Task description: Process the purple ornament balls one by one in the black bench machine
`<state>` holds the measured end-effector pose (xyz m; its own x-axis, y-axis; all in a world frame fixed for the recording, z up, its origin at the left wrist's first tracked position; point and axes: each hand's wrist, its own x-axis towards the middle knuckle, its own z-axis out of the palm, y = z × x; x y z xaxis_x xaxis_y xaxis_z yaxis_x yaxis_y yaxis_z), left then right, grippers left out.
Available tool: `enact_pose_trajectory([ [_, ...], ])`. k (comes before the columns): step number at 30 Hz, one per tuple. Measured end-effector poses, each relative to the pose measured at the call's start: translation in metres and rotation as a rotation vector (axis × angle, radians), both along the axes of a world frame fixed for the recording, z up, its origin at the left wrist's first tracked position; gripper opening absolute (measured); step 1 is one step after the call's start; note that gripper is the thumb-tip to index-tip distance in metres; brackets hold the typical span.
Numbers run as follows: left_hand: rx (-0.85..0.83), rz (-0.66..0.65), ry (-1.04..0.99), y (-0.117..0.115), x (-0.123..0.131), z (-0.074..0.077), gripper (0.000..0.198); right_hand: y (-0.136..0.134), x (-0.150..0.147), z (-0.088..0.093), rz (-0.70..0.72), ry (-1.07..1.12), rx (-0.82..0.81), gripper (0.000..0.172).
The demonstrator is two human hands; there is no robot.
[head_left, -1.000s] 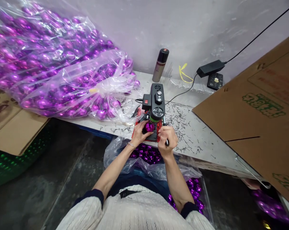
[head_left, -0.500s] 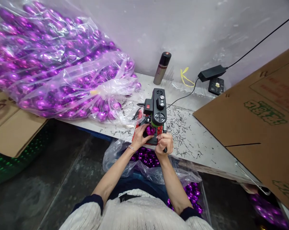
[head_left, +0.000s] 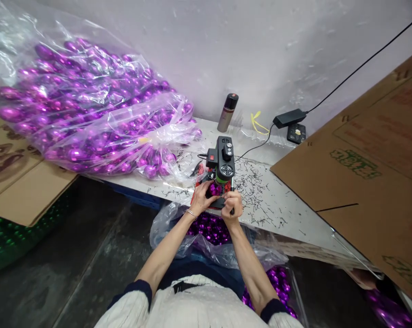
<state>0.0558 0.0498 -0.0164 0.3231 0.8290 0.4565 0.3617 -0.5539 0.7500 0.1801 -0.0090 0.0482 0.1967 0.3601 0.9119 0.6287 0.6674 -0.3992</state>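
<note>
A small black bench drill press (head_left: 225,155) with a red switch and a green collar stands at the table's front edge. Below its head sits a shiny purple bauble (head_left: 215,188). My left hand (head_left: 200,199) is closed around the bauble's left and front side, fingers and thumb pinching it. My right hand (head_left: 233,207) is wrapped round the press's lever (head_left: 232,183), close to the bauble. The thumb and fingertips of that hand come near the left thumb; whether they also pinch something small I cannot make out. The drill's tip is hidden.
A clear bag of purple baubles (head_left: 99,109) fills the table's left. Dark shavings (head_left: 256,187) litter the white tabletop (head_left: 294,228). Behind stand a spray can (head_left: 227,113) and a power adapter (head_left: 289,118). A cardboard box (head_left: 359,182) leans at right; more baubles (head_left: 211,228) lie below my hands.
The view has tilted, so table and press appear slightly lower. Both hands keep their places at the bauble and the lever, with little visible movement relative to the press.
</note>
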Motion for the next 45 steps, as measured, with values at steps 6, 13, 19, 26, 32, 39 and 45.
enact_pose_trajectory([
  [6, 0.008, 0.002, -0.015, 0.0, 0.0, 0.003, 0.061, -0.002, -0.006, 0.065, -0.116, 0.149, -0.184, 0.035],
  [13, 0.155, -0.16, 0.138, -0.08, -0.027, -0.004, 0.06, -0.007, -0.003, 0.075, -0.059, 0.062, -0.162, 0.033],
  [19, 0.136, -0.308, 0.32, -0.117, -0.044, -0.023, 0.055, -0.007, -0.001, 0.058, -0.044, 0.047, -0.131, 0.03],
  [26, 0.124, 0.131, 0.241, 0.045, -0.061, 0.058, 0.029, -0.007, -0.002, 0.055, -0.038, 0.031, -0.11, 0.029],
  [32, -0.189, 0.307, 0.671, 0.153, -0.094, 0.104, 0.021, -0.007, -0.002, 0.055, -0.029, 0.029, -0.106, 0.028],
  [39, -0.22, 0.28, 0.72, 0.157, -0.109, 0.098, 0.029, -0.007, -0.003, 0.053, -0.039, 0.02, -0.096, 0.026],
  [45, -0.264, 0.228, 0.156, 0.125, -0.112, 0.107, 0.065, -0.008, -0.003, 0.055, -0.015, -0.014, -0.091, 0.025],
])
